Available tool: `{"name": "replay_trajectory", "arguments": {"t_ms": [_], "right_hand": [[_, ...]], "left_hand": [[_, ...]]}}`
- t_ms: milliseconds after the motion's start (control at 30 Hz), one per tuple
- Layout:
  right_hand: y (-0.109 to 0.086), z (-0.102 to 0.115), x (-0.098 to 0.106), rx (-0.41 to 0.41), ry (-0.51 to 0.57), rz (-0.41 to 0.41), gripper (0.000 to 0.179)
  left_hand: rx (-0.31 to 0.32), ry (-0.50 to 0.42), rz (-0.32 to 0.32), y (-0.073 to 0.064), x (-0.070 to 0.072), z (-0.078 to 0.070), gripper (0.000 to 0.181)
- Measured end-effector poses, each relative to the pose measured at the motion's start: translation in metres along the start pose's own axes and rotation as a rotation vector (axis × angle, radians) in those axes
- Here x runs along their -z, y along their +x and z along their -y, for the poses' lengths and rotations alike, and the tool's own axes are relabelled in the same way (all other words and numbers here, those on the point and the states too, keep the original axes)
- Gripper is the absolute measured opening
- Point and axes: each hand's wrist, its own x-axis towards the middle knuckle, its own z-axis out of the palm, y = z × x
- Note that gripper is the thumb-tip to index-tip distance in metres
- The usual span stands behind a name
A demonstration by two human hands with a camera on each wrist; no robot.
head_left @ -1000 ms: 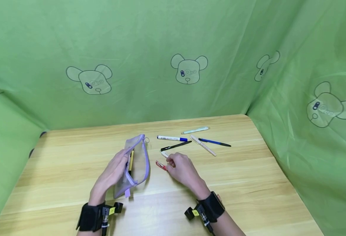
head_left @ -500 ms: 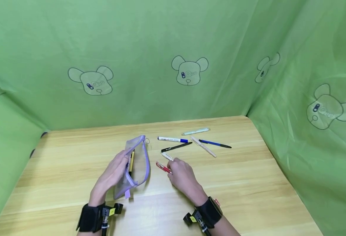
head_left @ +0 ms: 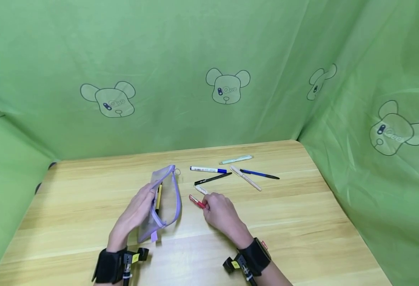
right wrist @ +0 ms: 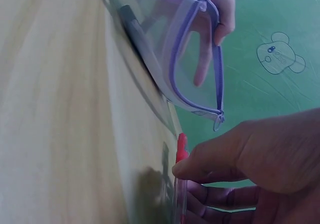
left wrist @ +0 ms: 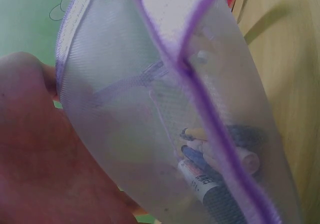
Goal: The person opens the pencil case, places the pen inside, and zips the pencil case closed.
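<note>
At the pale wooden table (head_left: 302, 226), my right hand (head_left: 221, 213) pinches a slim red-and-clear pen (head_left: 196, 201), left hand (head_left: 137, 207) gripping a purple-edged mesh pouch (head_left: 169, 202): likely mid-pickup, needing a lift.

Booth-like space: green cloth (head_left: 173, 47), wooden table (head_left: 302, 230)
</note>
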Motion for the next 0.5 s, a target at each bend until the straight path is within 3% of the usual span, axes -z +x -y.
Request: {"name": "replay_trajectory", "arguments": {"t_ms": [333,500], "right_hand": [[0.006,0.002,0.007,0.003,0.115,-0.039,0.012],[0.012,0.011,0.009,0.024,0.130,-0.069,0.010]], "left_hand": [[-0.014,-0.006,0.006,0.000,-0.001,0.000,0.048],[0.015,-0.014,-0.002,0.000,0.000,0.000,0.046]]}}
